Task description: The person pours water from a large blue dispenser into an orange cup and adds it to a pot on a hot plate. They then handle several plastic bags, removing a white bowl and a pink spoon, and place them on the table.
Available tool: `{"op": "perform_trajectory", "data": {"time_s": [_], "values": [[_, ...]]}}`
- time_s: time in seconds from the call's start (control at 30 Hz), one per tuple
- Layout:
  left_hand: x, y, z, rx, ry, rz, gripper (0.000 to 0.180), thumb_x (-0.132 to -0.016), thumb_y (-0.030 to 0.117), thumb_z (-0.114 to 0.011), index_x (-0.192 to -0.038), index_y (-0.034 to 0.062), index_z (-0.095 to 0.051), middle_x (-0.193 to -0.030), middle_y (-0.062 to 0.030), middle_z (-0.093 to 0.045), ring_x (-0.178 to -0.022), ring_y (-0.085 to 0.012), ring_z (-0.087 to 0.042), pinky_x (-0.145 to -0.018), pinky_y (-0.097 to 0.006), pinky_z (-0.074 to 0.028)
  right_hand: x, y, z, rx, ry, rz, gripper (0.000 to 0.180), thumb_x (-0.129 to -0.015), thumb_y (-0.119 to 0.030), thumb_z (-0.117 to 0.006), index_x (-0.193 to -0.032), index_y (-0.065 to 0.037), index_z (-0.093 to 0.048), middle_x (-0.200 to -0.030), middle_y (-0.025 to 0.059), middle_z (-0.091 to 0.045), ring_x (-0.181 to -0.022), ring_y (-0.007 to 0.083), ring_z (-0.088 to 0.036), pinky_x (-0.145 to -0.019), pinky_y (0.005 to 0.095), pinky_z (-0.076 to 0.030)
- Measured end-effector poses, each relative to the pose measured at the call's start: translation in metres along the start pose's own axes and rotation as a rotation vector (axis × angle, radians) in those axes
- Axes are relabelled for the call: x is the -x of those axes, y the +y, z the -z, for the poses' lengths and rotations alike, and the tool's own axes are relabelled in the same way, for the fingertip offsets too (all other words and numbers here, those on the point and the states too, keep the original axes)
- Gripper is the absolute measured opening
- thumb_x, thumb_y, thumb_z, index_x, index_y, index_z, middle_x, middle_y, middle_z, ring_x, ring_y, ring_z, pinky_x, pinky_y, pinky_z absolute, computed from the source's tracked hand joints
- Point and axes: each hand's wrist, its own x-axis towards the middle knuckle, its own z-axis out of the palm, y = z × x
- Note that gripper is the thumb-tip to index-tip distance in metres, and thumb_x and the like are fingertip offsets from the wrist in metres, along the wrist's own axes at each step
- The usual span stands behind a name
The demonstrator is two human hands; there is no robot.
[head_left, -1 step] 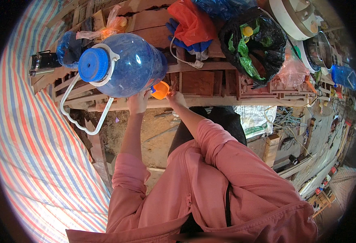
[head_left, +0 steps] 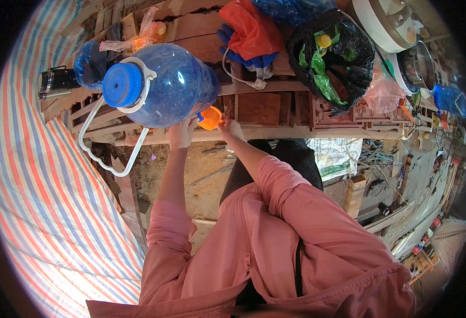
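Note:
A large translucent blue water jug with a blue screw cap and a white carrying handle stands at the bench's front edge. At its lower side, my left hand is closed at a small blue tap, its fingers partly covered by the jug. My right hand pinches the side of an orange cup, held just under and beside the tap. Whether water runs into the cup cannot be made out.
Behind the cup lie a red plastic bag and blue gloves. A black bag with green wrappers sits farther right, near a white appliance. Striped sheeting hangs along the left. The wooden bench edge runs before me.

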Motion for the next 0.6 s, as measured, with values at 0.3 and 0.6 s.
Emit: {"op": "perform_trajectory", "data": {"time_s": [0.3,0.6], "values": [[-0.008,-0.010,-0.009,-0.019,-0.018,-0.009,0.029,-0.085,0.037,-0.067,-0.108,0.0200,-0.068,-0.105,-0.0086,-0.067,-0.095,-0.0339,-0.064,-0.078,-0.046,-0.051,-0.021,0.014,-0.012,0.030,0.012,0.055,0.026,-0.082,-0.033,-0.073,-0.086,-0.008,-0.064,-0.082,0.0074,-0.068,-0.080,0.0249,-0.067,-0.069,0.0375,-0.051],[-0.007,-0.003,-0.007,-0.010,0.017,0.006,0.021,-0.086,0.030,-0.066,-0.099,0.0145,-0.072,-0.094,-0.0096,-0.069,-0.091,-0.0313,-0.065,-0.080,-0.042,-0.049,-0.024,0.018,-0.013,0.117,-0.050,0.092,0.033,-0.086,-0.043,-0.065,-0.100,-0.013,-0.065,-0.095,0.0099,-0.070,-0.089,0.0295,-0.069,-0.073,0.0433,-0.054]]}}
